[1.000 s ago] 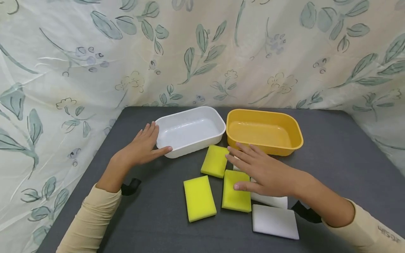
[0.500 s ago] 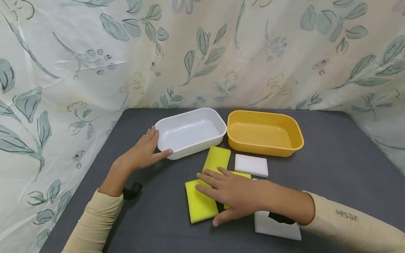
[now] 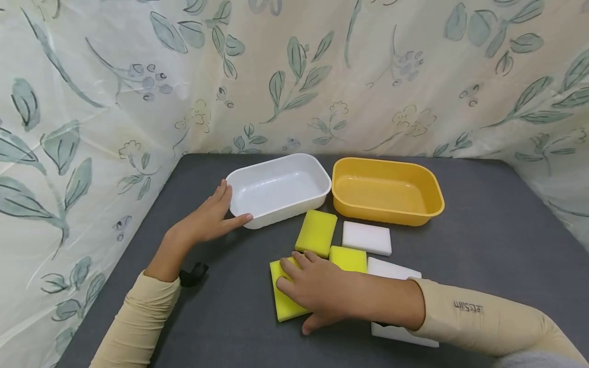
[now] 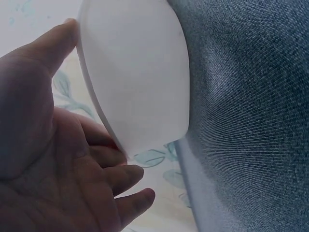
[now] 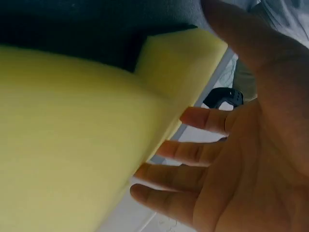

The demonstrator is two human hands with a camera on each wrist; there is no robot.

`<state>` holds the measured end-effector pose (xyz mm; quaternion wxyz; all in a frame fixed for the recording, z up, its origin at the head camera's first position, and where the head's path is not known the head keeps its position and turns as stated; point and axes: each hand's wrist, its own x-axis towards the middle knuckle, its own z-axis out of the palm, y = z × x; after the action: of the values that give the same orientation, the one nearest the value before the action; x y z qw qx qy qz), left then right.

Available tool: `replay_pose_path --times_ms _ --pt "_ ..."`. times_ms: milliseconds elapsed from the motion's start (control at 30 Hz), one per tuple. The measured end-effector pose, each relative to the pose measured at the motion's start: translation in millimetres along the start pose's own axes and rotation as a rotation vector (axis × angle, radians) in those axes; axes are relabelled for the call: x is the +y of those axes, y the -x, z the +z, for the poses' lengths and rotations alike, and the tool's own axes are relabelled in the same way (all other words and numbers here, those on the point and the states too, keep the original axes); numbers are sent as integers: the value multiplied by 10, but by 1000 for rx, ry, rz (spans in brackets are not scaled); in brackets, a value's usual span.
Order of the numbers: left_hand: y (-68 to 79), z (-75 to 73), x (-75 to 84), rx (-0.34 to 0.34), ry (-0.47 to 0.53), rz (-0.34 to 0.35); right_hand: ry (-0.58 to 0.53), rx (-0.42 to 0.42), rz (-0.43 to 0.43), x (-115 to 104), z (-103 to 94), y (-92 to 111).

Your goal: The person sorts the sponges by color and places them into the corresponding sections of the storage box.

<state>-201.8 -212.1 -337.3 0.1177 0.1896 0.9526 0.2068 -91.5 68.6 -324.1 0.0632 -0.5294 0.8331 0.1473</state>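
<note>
My left hand rests at the left end of a white rectangular tray, its thumb and fingertips touching the rim. In the left wrist view this hand has extended fingers beside the tray's pale wall. Over the leftmost yellow sponge is my right hand, fingers bent slightly down and thumb held apart. The right wrist view shows its fingertips close to yellow foam; whether they touch cannot be told. Two more yellow sponges lie nearby, one behind and one partly under the forearm.
An orange-yellow tray stands right of the white one. Three white sponges lie on the right: one before that tray, two partly covered by the right arm, a middle one and a near one. A floral curtain hangs behind the dark table.
My right hand has moved left and toward me, from above the middle yellow sponge to the leftmost one, and its fingers have bent. The left hand has stayed at the white tray.
</note>
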Motion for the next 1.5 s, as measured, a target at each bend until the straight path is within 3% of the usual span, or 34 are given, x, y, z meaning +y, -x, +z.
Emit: replay_pose_path --times_ms 200,333,533,833,1500 --pt "9 26 -12 4 28 -10 110 27 -3 -30 19 -106" --pt "14 42 -13 0 37 -18 94 -10 -34 35 8 -151" --pt "15 57 -15 -7 46 -23 -11 -44 -105 160 -27 -160" --pt "-10 60 7 -7 50 -24 -270 -116 -169 421 -242 -119" --pt "3 66 44 -5 68 -41 -439 44 -51 1095 -686 -38"
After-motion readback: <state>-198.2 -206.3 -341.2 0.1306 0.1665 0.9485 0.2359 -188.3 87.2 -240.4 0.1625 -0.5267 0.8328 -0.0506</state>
